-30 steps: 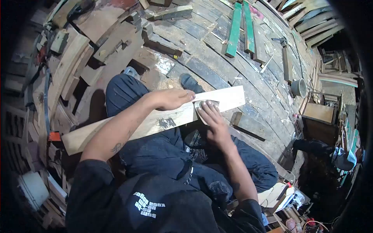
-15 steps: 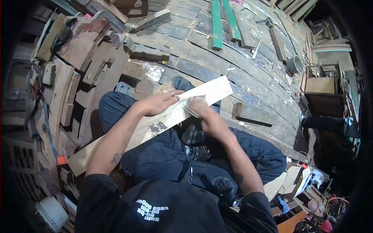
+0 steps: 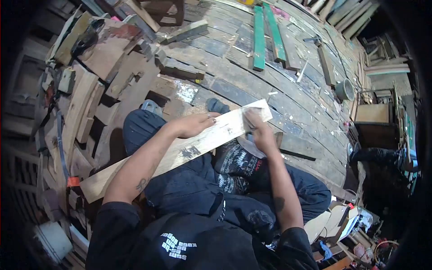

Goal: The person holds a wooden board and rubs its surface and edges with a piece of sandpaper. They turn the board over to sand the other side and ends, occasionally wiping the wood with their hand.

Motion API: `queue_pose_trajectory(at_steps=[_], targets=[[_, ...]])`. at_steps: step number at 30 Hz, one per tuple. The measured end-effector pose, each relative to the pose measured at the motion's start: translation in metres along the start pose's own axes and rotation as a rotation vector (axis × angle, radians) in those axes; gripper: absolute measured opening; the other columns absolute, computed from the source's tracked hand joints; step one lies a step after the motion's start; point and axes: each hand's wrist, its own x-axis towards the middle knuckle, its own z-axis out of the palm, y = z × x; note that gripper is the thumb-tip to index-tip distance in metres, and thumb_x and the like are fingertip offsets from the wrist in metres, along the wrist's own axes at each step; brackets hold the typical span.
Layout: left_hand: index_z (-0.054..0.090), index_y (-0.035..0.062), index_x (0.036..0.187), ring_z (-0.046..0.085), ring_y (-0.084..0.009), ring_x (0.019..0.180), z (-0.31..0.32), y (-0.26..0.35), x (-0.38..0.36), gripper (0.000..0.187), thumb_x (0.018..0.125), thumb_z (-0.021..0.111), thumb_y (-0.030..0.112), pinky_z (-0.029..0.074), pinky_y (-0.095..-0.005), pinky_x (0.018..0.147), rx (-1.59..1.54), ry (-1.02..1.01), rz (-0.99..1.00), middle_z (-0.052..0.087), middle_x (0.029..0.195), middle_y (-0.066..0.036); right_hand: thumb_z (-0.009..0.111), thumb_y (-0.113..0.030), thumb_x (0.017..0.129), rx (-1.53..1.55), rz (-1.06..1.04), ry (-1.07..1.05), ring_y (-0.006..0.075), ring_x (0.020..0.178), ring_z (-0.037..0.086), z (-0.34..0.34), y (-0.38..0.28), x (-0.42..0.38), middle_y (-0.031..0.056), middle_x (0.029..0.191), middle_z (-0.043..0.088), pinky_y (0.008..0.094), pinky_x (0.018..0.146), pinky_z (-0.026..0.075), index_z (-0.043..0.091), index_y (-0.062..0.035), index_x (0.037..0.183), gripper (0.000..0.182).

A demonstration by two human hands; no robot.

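Observation:
A long pale wooden plank (image 3: pixel 173 155) lies slantwise across my lap, with dark smudges on its face. My left hand (image 3: pixel 195 125) grips its far edge near the middle, a ring on one finger. My right hand (image 3: pixel 257 123) is pressed on the plank's right end, blurred by motion. Its fingers are closed on a thin greyish piece of sandpaper (image 3: pixel 246 118), mostly hidden beneath them. A patterned sock (image 3: pixel 238 159) on my foot shows below the plank.
Stacked timber offcuts (image 3: pixel 108 81) crowd the left side. Green-painted strips (image 3: pixel 258 40) and a wood block (image 3: pixel 297 146) lie on the plank floor (image 3: pixel 225 90). A grey bucket (image 3: pixel 344 90) is at right, and mixed clutter (image 3: pixel 360 234) fills the lower right.
My right hand has slid outward along the plank to its right end, uncovering more of the patterned sock. My left hand keeps its place on the plank. The view has shifted slightly.

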Motion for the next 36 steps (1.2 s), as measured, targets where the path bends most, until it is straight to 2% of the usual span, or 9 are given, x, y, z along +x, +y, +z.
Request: queue_pose_trajectory(at_steps=[4,11,15,17,22,24,28,30,36], targets=[[0.043,0.0093,0.157,0.053,-0.0367,0.138,0.006,-0.018,0.012,0.055,0.111,0.041,0.039,0.04,-0.0414,0.116,0.076,-0.008,0.099,0.053,0.153,-0.021,0.049,0.01,0.082,-0.237,0.098,0.169,0.0376,0.144,0.049,-0.014,0.017,0.0,0.0227,0.152,0.054,0.0447,0.121,0.036,0.062,-0.0048,0.141,0.063],[0.041,0.0082,0.157,0.053,-0.0418,0.136,0.004,-0.02,0.012,0.057,0.11,0.041,0.039,0.04,-0.045,0.115,0.072,0.013,0.117,0.054,0.149,-0.026,0.035,0.019,0.068,0.086,-0.12,-0.323,0.0359,0.15,0.043,-0.002,-0.039,-0.013,0.0212,0.15,0.058,0.0438,0.127,0.025,0.063,-0.0015,0.139,0.08],[0.04,0.0076,0.158,0.054,-0.0434,0.135,0.003,-0.016,0.01,0.057,0.11,0.04,0.039,0.041,-0.0464,0.114,0.07,0.002,0.076,0.055,0.147,-0.028,0.037,0.021,0.08,0.159,0.051,0.054,0.0366,0.147,0.047,-0.016,0.027,0.002,0.0262,0.147,0.058,0.0431,0.125,0.029,0.062,0.0063,0.138,0.065],[0.039,0.0079,0.158,0.054,-0.0434,0.135,-0.001,-0.013,0.01,0.057,0.11,0.039,0.04,0.041,-0.0462,0.114,0.075,0.001,0.065,0.055,0.148,-0.028,0.039,0.018,0.085,-0.177,0.085,0.175,0.0374,0.146,0.048,-0.018,0.026,0.006,0.0259,0.147,0.058,0.0435,0.124,0.032,0.062,0.006,0.137,0.058],[0.037,0.0085,0.159,0.053,-0.0433,0.136,0.003,-0.017,0.013,0.059,0.11,0.038,0.041,0.04,-0.046,0.115,0.066,-0.024,0.109,0.055,0.148,-0.028,0.037,0.016,0.072,-0.064,-0.153,-0.307,0.037,0.15,0.042,0.006,-0.075,-0.019,0.0219,0.149,0.058,0.0476,0.128,0.023,0.065,0.0012,0.137,0.072],[0.037,0.009,0.16,0.053,-0.0432,0.136,0.001,-0.015,0.009,0.059,0.111,0.038,0.042,0.04,-0.0458,0.115,0.085,-0.023,0.095,0.054,0.148,-0.028,0.037,0.016,0.073,0.094,-0.155,-0.327,0.0357,0.15,0.042,-0.002,-0.044,-0.014,0.022,0.151,0.057,0.0474,0.128,0.023,0.068,0.0025,0.133,0.068],[0.037,0.0099,0.16,0.052,-0.0431,0.137,0.001,-0.013,0.009,0.06,0.111,0.038,0.044,0.039,-0.046,0.116,0.1,-0.011,0.106,0.054,0.148,-0.028,0.042,0.015,0.089,-0.016,0.096,0.186,0.0347,0.143,0.052,-0.018,0.036,-0.001,0.0227,0.146,0.06,0.042,0.123,0.034,0.068,0.0038,0.132,0.051],[0.038,0.0098,0.16,0.053,-0.0428,0.137,0.0,-0.011,0.009,0.059,0.111,0.038,0.043,0.04,-0.0462,0.116,0.12,-0.018,0.099,0.055,0.148,-0.028,0.042,0.016,0.086,-0.156,0.094,0.192,0.0345,0.143,0.052,-0.016,0.026,-0.005,0.0236,0.146,0.06,0.0425,0.123,0.034,0.068,0.0033,0.132,0.054],[0.041,0.0066,0.156,0.054,-0.0416,0.136,0.005,-0.023,0.013,0.057,0.111,0.039,0.041,0.041,-0.045,0.115,0.081,-0.007,0.138,0.055,0.148,-0.027,0.041,0.018,0.073,0.038,-0.134,-0.276,0.0347,0.147,0.047,0.006,-0.055,-0.018,0.0206,0.145,0.062,0.0429,0.126,0.027,0.069,-0.0007,0.132,0.068]])
